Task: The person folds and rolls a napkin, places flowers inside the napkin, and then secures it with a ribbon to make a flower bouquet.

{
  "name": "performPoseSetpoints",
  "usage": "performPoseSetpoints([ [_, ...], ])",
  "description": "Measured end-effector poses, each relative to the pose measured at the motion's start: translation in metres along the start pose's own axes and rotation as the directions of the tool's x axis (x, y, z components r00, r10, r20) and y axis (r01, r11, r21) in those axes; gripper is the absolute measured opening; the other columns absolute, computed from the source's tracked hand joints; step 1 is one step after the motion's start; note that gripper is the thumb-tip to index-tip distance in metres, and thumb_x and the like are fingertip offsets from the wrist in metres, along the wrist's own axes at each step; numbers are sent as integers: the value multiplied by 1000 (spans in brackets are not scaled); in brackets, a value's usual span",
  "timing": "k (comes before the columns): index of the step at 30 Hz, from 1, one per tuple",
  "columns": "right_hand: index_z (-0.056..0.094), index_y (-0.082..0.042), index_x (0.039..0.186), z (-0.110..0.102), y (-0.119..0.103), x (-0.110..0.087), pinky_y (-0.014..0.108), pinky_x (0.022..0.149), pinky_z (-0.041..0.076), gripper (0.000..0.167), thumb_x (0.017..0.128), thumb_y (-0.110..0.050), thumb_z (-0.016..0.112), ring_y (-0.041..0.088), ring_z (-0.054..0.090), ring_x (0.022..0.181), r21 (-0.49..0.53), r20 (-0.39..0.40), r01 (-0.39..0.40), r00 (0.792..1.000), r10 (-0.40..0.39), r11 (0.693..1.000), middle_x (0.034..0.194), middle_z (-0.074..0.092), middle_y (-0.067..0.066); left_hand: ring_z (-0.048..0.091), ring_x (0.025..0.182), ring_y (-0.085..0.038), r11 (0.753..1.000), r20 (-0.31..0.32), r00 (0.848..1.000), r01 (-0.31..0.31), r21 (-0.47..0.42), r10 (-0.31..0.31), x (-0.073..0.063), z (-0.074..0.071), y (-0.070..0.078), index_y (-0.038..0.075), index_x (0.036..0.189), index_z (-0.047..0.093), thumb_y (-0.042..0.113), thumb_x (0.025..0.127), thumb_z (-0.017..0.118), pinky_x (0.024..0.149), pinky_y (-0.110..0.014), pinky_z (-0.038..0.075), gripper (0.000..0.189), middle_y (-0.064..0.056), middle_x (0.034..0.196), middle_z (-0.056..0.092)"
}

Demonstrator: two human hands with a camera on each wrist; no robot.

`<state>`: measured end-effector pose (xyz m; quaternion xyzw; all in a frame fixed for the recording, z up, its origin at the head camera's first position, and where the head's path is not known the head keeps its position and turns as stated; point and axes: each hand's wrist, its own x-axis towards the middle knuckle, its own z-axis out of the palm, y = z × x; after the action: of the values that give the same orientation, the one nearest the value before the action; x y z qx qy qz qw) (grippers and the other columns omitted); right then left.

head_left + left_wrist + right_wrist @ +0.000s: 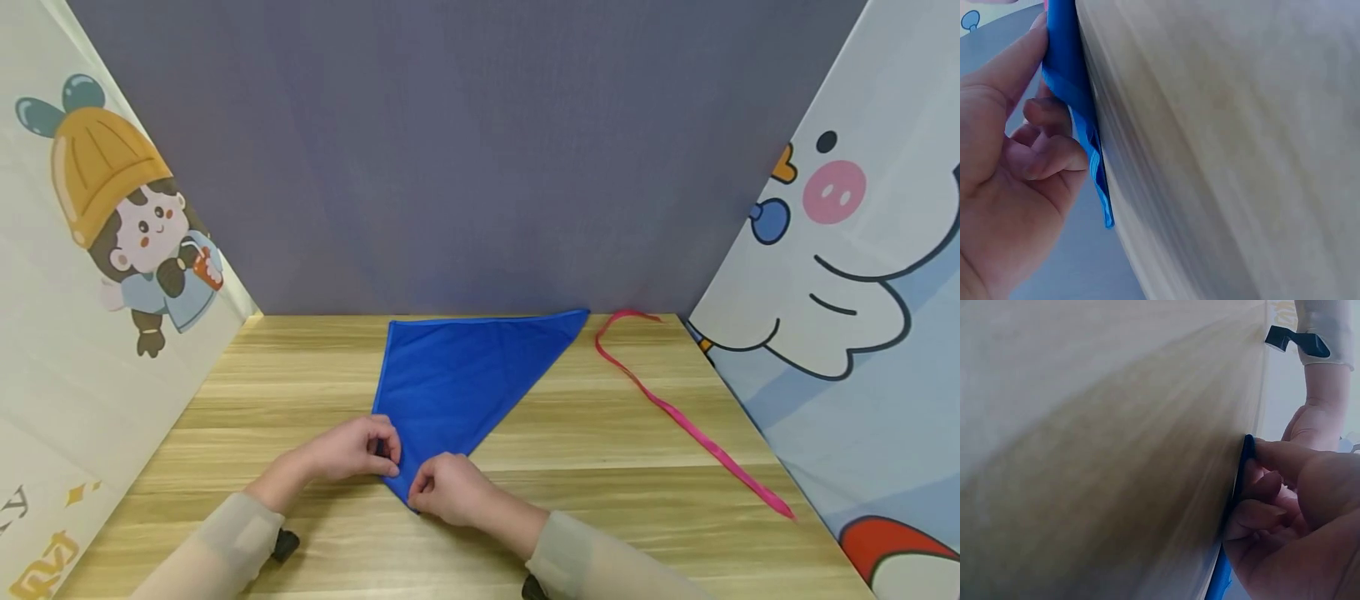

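A blue cloth [450, 375] with stitched edges lies spread on the wooden table, tapering to a point at the back right and narrowing toward the front. My left hand [356, 448] is at its left edge near the front, thumb and curled forefinger pinching the cloth. At the nearest corner, my right hand [453, 490] pinches the fabric between thumb and forefinger. The left wrist view shows the cloth's rippled edge [1094, 150] hanging close over the tabletop beside the curled fingers. In the right wrist view, the fingers partly cover the blue edge [1217, 584].
A pink ribbon [693, 429] curves along the right side of the wooden table [315, 367]. A grey panel [480, 158] rises behind the table. Printed cartoon panels stand at the left [60, 333] and right [900, 333].
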<state>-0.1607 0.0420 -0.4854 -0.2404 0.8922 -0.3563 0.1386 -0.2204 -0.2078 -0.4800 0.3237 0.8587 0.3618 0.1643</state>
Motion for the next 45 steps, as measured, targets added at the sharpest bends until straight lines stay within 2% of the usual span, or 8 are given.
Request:
performPoseSetpoints([
  [3,82,-19,80,0,0,0,18,78,51,12,91,-20,89,-6,58,69,-13,2,-2,1000,2,1000,69,70,-16,56,85,-4,999,4,999,-32,17,32,0,0,-1,25,90,80,26,95,88,75,-23,51,10,10,93,66],
  [7,82,-19,81,0,1,0,17,74,50,12,91,-21,89,-6,57,69,-23,3,-2,1000,2,1000,69,69,-17,57,87,-5,998,39,997,-61,4,61,-4,-2,-2,21,95,86,23,94,89,77,-22,50,4,8,95,69],
  [13,80,-19,82,-1,-1,-1,16,71,49,16,89,-27,92,-6,57,68,-47,4,-3,1000,3,999,70,68,-16,57,92,-11,997,100,992,-73,1,72,-11,-9,-3,16,109,86,15,90,91,80,-23,50,20,1,105,70],
  [18,74,-22,85,0,-3,-2,17,69,49,27,84,-38,96,-5,56,68,-97,26,-23,999,26,995,72,65,-18,57,95,-10,996,110,990,-89,18,86,-11,-10,-4,17,111,86,16,93,88,82,-24,49,18,2,106,71],
  [23,74,-22,88,0,-3,-2,17,69,48,24,86,-35,94,-5,55,68,-141,31,4,1000,1,990,73,64,-18,59,98,-11,996,110,990,-88,-3,88,-11,-10,-5,15,112,86,17,96,85,85,-25,50,16,1,107,71],
  [30,76,-20,92,-1,4,-3,16,71,48,11,95,-25,85,-6,55,70,-58,5,42,999,-42,997,75,66,-17,60,101,-6,996,107,990,-88,-4,87,-8,-10,-7,14,113,86,21,102,79,90,-25,50,14,3,106,72],
  [37,70,-21,95,-2,10,-4,18,64,47,13,97,-19,83,-3,55,63,69,-19,45,999,-44,997,72,64,-15,62,101,1,990,105,987,-132,57,126,1,-9,-9,16,108,86,23,105,75,94,-26,54,13,9,104,74],
  [45,75,-21,91,-3,9,-4,18,60,44,10,97,-17,81,-3,52,59,85,-19,28,999,-27,996,67,59,-16,66,100,0,993,110,991,-84,86,75,10,-9,-6,16,105,86,26,108,72,93,-27,57,17,9,104,76],
])
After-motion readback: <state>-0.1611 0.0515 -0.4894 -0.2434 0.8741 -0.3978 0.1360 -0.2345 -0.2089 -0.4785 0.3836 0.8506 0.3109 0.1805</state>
